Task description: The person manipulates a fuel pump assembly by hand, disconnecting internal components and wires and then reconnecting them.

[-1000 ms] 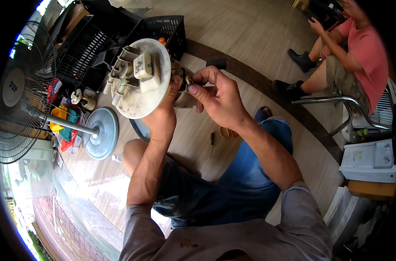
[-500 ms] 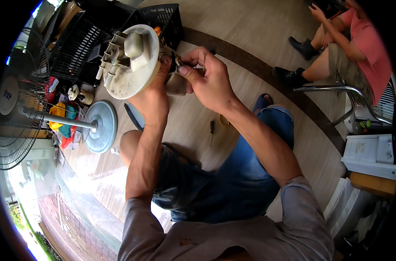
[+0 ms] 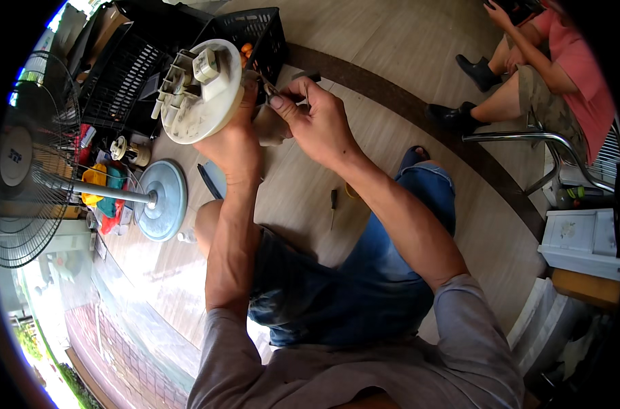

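In front of me, my left hand (image 3: pixel 231 151) grips a fuel pump module from underneath. Its round off-white plastic flange (image 3: pixel 214 112) is tilted toward the left, with moulded connectors and pipe stubs (image 3: pixel 175 92) on its face. The lower body (image 3: pixel 272 128) of the module shows beyond my left wrist, partly covered by my hands. Close against the flange's right side, my right hand (image 3: pixel 320 126) is closed in a pinch on a small dark metal piece (image 3: pixel 269 88), whose kind I cannot make out. A thin rod-like bit also shows by its fingers. My left fingertips are mostly hidden.
A screwdriver (image 3: pixel 333 204) lies on the floor between my legs. At left stand a fan (image 3: pixel 23 160) with a round blue-grey base (image 3: pixel 161 204) and a similar pump module (image 3: pixel 131 151). Black crates (image 3: pixel 265 34) stand ahead. Another person (image 3: pixel 562 75) sits at right.
My right hand has shifted slightly left and turned at the flange's side. The flange has tilted a little, showing the opening of its connector. Both hands keep their hold.
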Demonstrator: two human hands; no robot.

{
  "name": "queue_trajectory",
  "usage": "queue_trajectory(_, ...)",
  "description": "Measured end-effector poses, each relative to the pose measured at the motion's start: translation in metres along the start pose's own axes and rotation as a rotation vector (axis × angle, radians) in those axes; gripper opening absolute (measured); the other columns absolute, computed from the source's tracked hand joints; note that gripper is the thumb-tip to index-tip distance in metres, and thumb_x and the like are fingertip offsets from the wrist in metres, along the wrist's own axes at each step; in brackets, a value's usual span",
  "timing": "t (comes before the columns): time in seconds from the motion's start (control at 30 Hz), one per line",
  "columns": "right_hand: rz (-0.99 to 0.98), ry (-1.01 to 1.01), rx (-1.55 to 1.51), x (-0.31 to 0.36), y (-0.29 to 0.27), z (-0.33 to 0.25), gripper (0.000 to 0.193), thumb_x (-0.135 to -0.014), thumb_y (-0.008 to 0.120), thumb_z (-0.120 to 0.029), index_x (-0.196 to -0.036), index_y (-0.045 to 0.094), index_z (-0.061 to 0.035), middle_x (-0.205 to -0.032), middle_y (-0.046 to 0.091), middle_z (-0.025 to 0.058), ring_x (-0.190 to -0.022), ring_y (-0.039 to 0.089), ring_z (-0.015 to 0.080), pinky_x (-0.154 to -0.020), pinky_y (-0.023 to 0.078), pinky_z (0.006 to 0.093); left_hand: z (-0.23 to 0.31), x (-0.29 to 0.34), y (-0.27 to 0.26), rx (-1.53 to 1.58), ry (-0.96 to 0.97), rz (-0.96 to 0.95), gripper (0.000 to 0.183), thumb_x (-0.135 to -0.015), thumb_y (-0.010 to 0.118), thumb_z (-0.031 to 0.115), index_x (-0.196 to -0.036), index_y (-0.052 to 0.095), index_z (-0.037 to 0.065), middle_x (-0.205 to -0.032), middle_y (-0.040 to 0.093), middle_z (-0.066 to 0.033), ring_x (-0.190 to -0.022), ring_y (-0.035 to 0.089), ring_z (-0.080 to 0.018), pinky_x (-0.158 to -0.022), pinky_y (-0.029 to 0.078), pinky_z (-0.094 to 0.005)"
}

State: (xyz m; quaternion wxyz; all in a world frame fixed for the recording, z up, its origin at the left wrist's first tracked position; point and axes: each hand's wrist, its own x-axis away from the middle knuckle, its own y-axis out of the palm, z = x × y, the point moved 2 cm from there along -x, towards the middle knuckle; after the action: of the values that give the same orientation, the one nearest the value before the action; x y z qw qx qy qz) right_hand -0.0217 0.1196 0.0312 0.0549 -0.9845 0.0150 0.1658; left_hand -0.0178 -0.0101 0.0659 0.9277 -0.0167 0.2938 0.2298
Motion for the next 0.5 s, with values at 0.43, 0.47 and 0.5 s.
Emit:
queue_trajectory(0.43,0.128,-0.18,0.041,0.003,-0.001,-0.01,0.026,-0.089,0.076,-0.024,-0.087,0.065,-0.0003,-0.075,0.064,0.0097,-0.061,0.058,0.0172,-0.059,0.048,0.0331,0.004,0.002,0.0,0.168,-0.036,0.045,0.024,-0.08,0.077,0.002,-0.102,0.069,-0.006,-0.096,0.071,-0.0088,-0.085,0.065,-0.0157,-0.078,0.052,-0.0283)
queue_trajectory(0.47,0.127,-0.178,0.042,0.003,-0.001,-0.007,0.026,-0.089,0.076,-0.024,-0.087,0.065,-0.0003,-0.075,0.064,0.0097,-0.061,0.058,0.0172,-0.059,0.048,0.0331,0.004,0.002,0.001,0.15,-0.032,0.027,0.025,-0.081,0.076,0.002,-0.103,0.069,-0.006,-0.096,0.071,-0.0089,-0.085,0.065,-0.0158,-0.078,0.052,-0.0284)
queue_trajectory(0.5,0.132,-0.197,0.085,0.003,0.0,-0.007,0.024,-0.091,0.074,-0.022,-0.088,0.064,-0.0005,-0.075,0.065,0.007,-0.064,0.057,0.0134,-0.06,0.047,0.0308,0.004,0.001,0.001,0.13,-0.025,0.009,0.025,-0.081,0.076,0.002,-0.104,0.069,-0.006,-0.097,0.071,-0.009,-0.085,0.065,-0.0159,-0.078,0.053,-0.0285)
